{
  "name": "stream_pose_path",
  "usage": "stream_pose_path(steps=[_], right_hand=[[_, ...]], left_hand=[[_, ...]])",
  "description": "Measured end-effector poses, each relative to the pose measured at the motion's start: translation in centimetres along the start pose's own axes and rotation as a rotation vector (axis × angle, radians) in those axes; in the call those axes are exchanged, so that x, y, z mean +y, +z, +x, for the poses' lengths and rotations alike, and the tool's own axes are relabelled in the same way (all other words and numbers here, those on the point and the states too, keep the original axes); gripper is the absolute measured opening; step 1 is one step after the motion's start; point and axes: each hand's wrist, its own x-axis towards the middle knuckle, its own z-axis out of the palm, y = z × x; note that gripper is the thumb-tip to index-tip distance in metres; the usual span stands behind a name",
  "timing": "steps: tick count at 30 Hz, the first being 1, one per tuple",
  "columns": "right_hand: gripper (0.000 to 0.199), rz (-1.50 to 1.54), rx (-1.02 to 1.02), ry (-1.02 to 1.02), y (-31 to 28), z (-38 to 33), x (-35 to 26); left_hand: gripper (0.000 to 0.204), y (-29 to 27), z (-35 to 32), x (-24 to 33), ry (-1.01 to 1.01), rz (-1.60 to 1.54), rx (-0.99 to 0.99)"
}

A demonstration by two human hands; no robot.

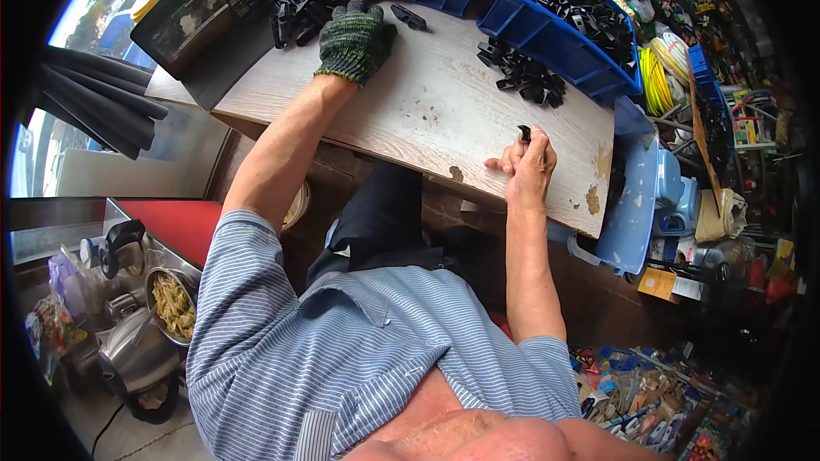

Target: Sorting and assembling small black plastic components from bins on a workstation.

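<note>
My left hand (352, 38), in a green and black knitted glove, lies at the near edge of a loose pile of black plastic clip-like parts (296, 2). Its fingers bend down together, and whatever is under the fingertips is hidden. One elongated black part (409, 17) lies apart, just right of the glove. Over the right side of the table (418, 111), my bare right hand (528, 162) pinches a small black plastic piece (524, 132) between thumb and forefinger. Beyond that hand is a second heap of small black pieces (523, 73).
Blue bins (564, 47) of black parts line the table's far side. A dark tablet-like screen (201, 17) stands at the far left. A light blue tub (630, 196) adjoins the right edge. A metal kettle (137, 346) and a food bowl (173, 307) stand at lower left.
</note>
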Motion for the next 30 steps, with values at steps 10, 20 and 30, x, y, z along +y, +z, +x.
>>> stream_pose_path(steps=[10, 20, 30], right_hand=[[0.046, 0.021, 0.014, 0.019, 0.1, -0.1, -0.3], [0.033, 0.096, -0.009, 0.004, -0.4, -0.1, 0.1], [0.039, 0.075, 0.052, 0.004, 0.3, -0.2, 0.0]], left_hand=[[0.030, -0.3, -3.0, 0.2, 0.207, -0.213, -0.080], [0.019, 0.0, -2.5, -0.8, 0.077, -0.059, 0.010], [0.016, -3.0, -4.4, 3.8, 0.178, -0.114, -0.004]])
